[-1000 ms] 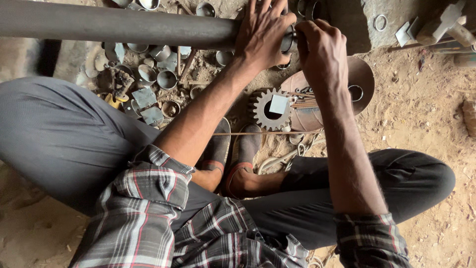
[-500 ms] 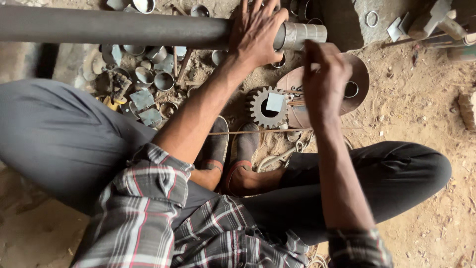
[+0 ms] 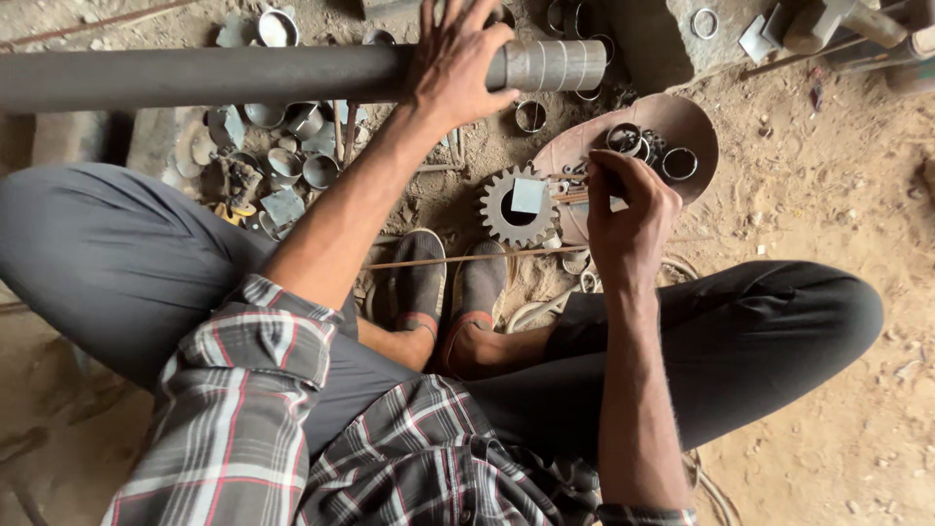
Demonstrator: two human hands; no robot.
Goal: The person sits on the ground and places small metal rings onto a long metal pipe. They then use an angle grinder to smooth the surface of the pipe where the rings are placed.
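My left hand (image 3: 458, 63) grips a long dark metal pipe (image 3: 195, 76) that lies across the top of the view. Several shiny rings (image 3: 550, 65) sit on the pipe's end, just right of that hand. My right hand (image 3: 628, 209) is lower, at the near edge of a round rusty dish (image 3: 696, 127). Its fingers are pinched on thin rods (image 3: 570, 195) that point left. Loose metal rings (image 3: 679, 163) lie in the dish. A toothed gear (image 3: 497, 222) with a small square plate (image 3: 527, 195) on it lies just left of my right hand.
I sit cross-legged on dirt ground, my shoes (image 3: 421, 282) under the hands. A thin long rod (image 3: 438, 260) lies across them. Cut pipe pieces and metal scraps (image 3: 282, 166) are heaped below the pipe at left. More rings and metal parts (image 3: 779, 29) lie at the top right.
My right hand has left the pipe's end and come down to the round dish. The shiny rings on the pipe's end are now uncovered. My left hand stays on the pipe.
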